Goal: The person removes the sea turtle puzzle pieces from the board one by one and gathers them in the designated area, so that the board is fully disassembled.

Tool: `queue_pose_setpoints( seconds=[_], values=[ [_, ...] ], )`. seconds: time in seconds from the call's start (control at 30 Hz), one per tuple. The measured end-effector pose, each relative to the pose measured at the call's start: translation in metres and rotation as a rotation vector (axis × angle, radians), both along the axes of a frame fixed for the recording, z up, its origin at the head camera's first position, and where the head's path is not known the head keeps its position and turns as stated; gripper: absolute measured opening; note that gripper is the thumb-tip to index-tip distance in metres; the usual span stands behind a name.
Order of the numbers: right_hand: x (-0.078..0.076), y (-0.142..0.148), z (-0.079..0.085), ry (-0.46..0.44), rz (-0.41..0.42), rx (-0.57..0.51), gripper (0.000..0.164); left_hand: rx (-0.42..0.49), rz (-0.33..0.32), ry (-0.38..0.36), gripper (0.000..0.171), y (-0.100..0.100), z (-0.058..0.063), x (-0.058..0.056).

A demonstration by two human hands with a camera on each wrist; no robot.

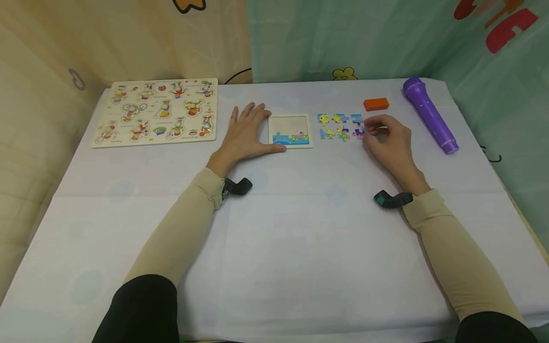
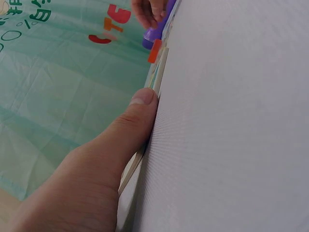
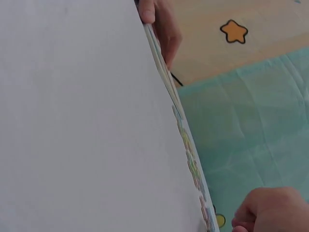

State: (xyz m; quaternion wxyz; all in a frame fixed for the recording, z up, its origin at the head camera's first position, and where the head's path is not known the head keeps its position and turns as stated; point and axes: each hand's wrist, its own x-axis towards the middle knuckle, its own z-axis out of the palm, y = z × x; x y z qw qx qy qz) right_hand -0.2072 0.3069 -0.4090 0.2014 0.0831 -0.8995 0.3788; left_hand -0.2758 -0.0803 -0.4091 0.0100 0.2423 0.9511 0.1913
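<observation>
A small jigsaw tray (image 1: pixel 289 125) lies flat, its lower part filled with a blue strip of picture. Along the tray's left side my left hand (image 1: pixel 246 136) is spread, fingers fairly straight. In the left wrist view its thumb (image 2: pixel 137 113) rests against the tray's edge. Several loose jigsaw pieces (image 1: pixel 327 134) lie to the right of the tray. At the right end of these pieces is my right hand (image 1: pixel 390 143), fingers bent, with thumb and fingertips close together beside a purple piece (image 1: pixel 358 134). Whether a piece is between those fingertips is too small to tell.
A large wooden picture board (image 1: pixel 154 112) lies at the back left. Behind the pieces is an orange block (image 1: pixel 376 104), and a purple microphone-shaped cylinder (image 1: pixel 431 114) lies at the far right. Curtains (image 1: pixel 343 38) hang behind the white-covered table (image 1: pixel 300 238).
</observation>
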Motion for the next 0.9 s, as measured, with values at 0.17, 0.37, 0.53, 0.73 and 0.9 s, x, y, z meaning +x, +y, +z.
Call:
queue_pose_setpoints(
  seconds=[0.17, 0.37, 0.53, 0.73, 0.9],
  values=[
    [0.000, -0.020, 0.005, 0.037, 0.004, -0.052, 0.026, 0.001, 0.003, -0.003, 0.111, -0.002, 0.000, 0.001],
    [-0.006, -0.055, 0.010, 0.027, 0.103, -0.017, 0.027, 0.008, 0.002, 0.001, 0.111, -0.002, 0.000, 0.000],
    [-0.015, -0.098, 0.015, -0.002, 0.227, 0.000, 0.030, 0.000, 0.002, 0.006, 0.111, -0.001, 0.000, -0.001],
    [-0.027, -0.143, 0.015, -0.087, 0.348, 0.048, 0.041, -0.011, 0.000, 0.002, 0.112, 0.002, 0.001, -0.001],
    [-0.033, -0.167, 0.012, -0.146, 0.386, 0.024, 0.048, -0.008, -0.020, -0.024, 0.117, -0.002, 0.004, -0.002]
  ],
)
